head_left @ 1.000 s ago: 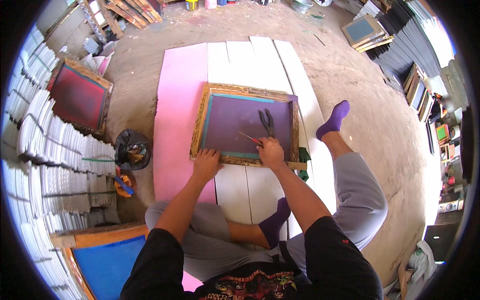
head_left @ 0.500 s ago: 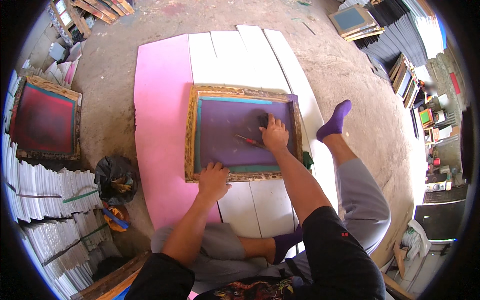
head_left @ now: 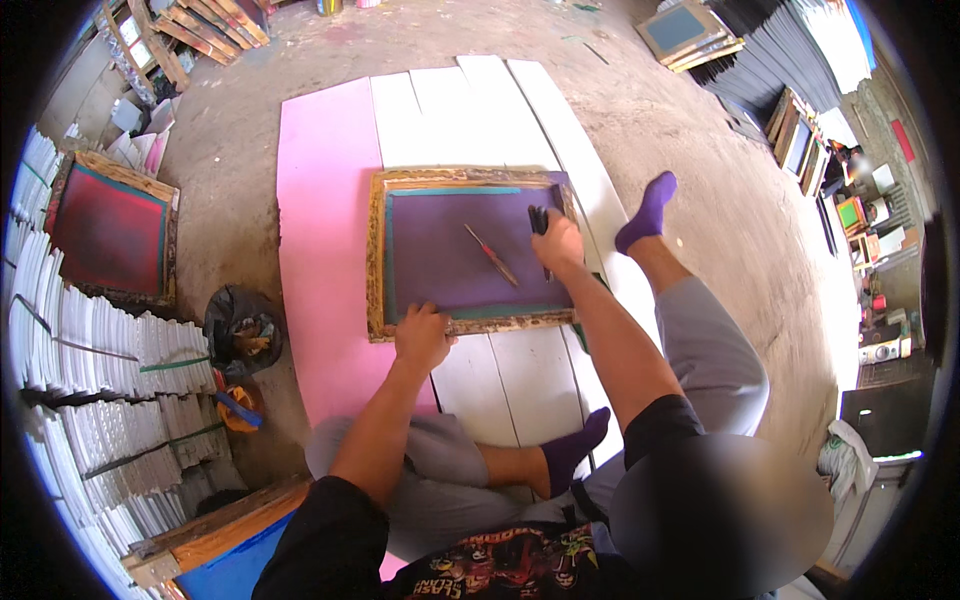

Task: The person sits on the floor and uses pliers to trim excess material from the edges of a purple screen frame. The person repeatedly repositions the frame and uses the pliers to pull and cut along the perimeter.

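Observation:
A wooden screen-printing frame [head_left: 376,255] with purple mesh and teal tape along its inner edges lies flat before me. My left hand [head_left: 424,338] is curled over its near rail at the left corner, gripping it. My right hand [head_left: 560,242] is closed around a black hand tool [head_left: 540,217] above the right side of the mesh. The tool's kind is not clear, as the fingers cover much of it. Left of that hand, a screwdriver [head_left: 492,257] with a reddish handle rests aslant on the mesh, touched by neither hand.
Pink and white boards [head_left: 325,200] lie beneath the frame. Bundled white sheets [head_left: 110,370] are stacked at the left, near a black bag [head_left: 243,330] and a red-meshed frame [head_left: 110,228]. My purple-socked foot [head_left: 648,213] is at the right. More frames [head_left: 690,35] stand at the far right.
My right hand has drawn back to the right side of the mesh, with the black tool tilted up in it. The screwdriver now shows whole, at a steeper slant. My left hand stays on the rail.

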{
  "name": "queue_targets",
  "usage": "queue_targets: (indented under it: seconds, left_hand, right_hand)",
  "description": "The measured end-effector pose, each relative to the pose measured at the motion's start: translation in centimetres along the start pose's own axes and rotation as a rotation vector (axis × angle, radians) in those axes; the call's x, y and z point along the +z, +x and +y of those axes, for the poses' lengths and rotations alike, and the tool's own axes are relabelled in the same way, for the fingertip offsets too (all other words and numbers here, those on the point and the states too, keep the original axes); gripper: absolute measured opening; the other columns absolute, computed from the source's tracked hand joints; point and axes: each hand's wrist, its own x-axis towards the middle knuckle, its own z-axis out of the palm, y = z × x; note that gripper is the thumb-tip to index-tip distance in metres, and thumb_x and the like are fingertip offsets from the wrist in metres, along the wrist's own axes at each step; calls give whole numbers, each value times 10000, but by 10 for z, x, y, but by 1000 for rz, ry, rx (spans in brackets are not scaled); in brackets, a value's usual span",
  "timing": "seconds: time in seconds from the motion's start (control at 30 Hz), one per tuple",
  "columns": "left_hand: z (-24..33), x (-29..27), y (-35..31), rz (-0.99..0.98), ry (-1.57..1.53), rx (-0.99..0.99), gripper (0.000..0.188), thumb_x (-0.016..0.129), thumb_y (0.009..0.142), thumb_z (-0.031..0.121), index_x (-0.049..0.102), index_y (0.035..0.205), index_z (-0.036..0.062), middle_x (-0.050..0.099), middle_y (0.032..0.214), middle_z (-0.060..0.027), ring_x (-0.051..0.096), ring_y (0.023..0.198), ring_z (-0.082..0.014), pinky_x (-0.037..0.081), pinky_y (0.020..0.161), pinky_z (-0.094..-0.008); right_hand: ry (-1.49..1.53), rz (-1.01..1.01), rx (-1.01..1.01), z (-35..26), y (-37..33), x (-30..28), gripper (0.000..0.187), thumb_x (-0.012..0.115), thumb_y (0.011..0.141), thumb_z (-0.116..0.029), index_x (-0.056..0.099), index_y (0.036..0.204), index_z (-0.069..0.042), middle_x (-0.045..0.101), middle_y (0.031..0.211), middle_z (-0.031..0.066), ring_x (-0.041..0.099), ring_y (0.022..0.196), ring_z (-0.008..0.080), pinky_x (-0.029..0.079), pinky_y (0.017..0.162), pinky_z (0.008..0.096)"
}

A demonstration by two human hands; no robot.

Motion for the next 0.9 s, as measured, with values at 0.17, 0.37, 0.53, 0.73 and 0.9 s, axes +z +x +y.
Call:
queue_targets:
  seconds: [0.17, 0.37, 0.53, 0.73, 0.9]
  left_hand:
    - [15, -5, -13, -67, 4, -49, 387, 853, 771, 354, 777, 1085, 141, 666, 1182, -100, 597, 1190, -334, 542, 950, -465]
    - [58, 8, -28, 236, -285, 199, 462, 770, 851, 436, 738, 1092, 43, 702, 1155, -183, 638, 1134, -374, 509, 949, -495]
    - [100, 45, -57, -109, -1251, -83, 440, 596, 1035, 414, 690, 1052, -15, 703, 858, -110, 645, 726, -192, 524, 656, -339]
    - [71, 23, -69, -248, -988, -42, 365, 639, 1003, 332, 701, 887, -8, 638, 723, -71, 580, 647, -141, 476, 583, -337]
    - [51, 17, -70, -248, -506, 173, 301, 672, 917, 289, 742, 890, -2, 694, 780, -182, 669, 754, -328, 499, 712, -462]
  right_hand:
    - [279, 106, 59, 37, -34, -50, 422, 774, 761, -161, 650, 1125, 14, 710, 896, 190, 724, 864, 316, 588, 708, 462]
    - [951, 58, 197, 55, -111, -29, 361, 803, 755, -88, 628, 1051, 25, 692, 890, 164, 703, 713, 247, 571, 477, 361]
    - [1296, -138, 383, 34, -193, 7, 482, 823, 813, -132, 562, 1210, -52, 638, 865, 80, 641, 650, 192, 566, 485, 369]
    - [740, -239, 34, 76, -207, -8, 726, 888, 750, -254, 528, 1349, -57, 649, 1010, 137, 690, 820, 261, 600, 713, 409]
    - [66, -397, -569, 59, -216, -11, 675, 908, 665, -367, 663, 1233, -97, 700, 1147, 144, 705, 979, 336, 550, 869, 425]
